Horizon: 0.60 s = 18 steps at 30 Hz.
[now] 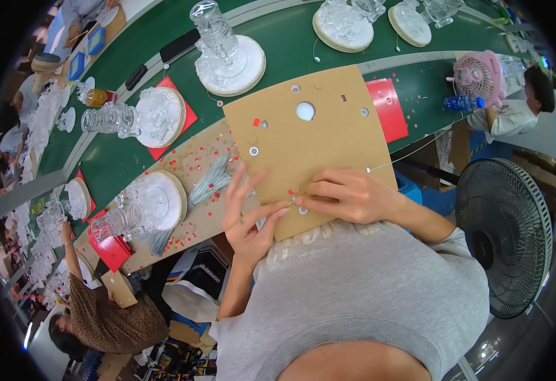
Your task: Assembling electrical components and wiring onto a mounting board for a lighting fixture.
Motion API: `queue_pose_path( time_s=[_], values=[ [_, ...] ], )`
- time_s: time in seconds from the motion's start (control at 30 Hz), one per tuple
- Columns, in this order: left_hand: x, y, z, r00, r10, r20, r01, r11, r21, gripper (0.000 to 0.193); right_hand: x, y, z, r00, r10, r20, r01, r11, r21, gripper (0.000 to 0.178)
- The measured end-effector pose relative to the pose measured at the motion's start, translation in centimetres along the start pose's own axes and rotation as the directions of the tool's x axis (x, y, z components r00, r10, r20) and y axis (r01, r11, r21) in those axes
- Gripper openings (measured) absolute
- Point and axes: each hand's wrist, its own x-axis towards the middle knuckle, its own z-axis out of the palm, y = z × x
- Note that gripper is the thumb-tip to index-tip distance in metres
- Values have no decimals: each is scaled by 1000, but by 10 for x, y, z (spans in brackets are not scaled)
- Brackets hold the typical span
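Note:
A tan board (316, 143) with one large round hole, small slots and several metal-ringed holes lies before me, close to my body. My left hand (245, 216) is at its near left edge, thumb and a finger closed together, other fingers spread. My right hand (348, 195) rests over the near right part, its fingertips pinched. The two sets of fingertips meet at a tiny thin piece beside a ringed hole (302, 210); what it is I cannot make out. A thin white cord (411, 153) with a small white end runs right from beside my right hand.
Clear glass-like pieces on round white bases (233, 66) stand along the green table (290, 38). A bundle of pale cords (211, 178) lies left of the board, among red scraps. A black fan (500, 238) stands right; a person (113, 298) works at left.

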Motion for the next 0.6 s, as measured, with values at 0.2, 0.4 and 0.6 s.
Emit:
queue_pose_path(
  time_s=[0.2, 0.4, 0.6],
  values=[
    [-5, 8, 6, 999, -39, 21, 40, 994, -100, 17, -12, 4, 3, 998, 49, -44, -49, 999, 3, 32],
    [-10, 9, -4, 990, -140, -9, 134, 964, -229, 14, -7, -1, 6, 994, 91, 53, -95, 993, 70, 47],
    [-12, 12, -18, 977, -213, 15, 208, 928, -310, 10, -2, -8, 10, 990, 89, 110, -99, 991, 85, 51]
  ],
)
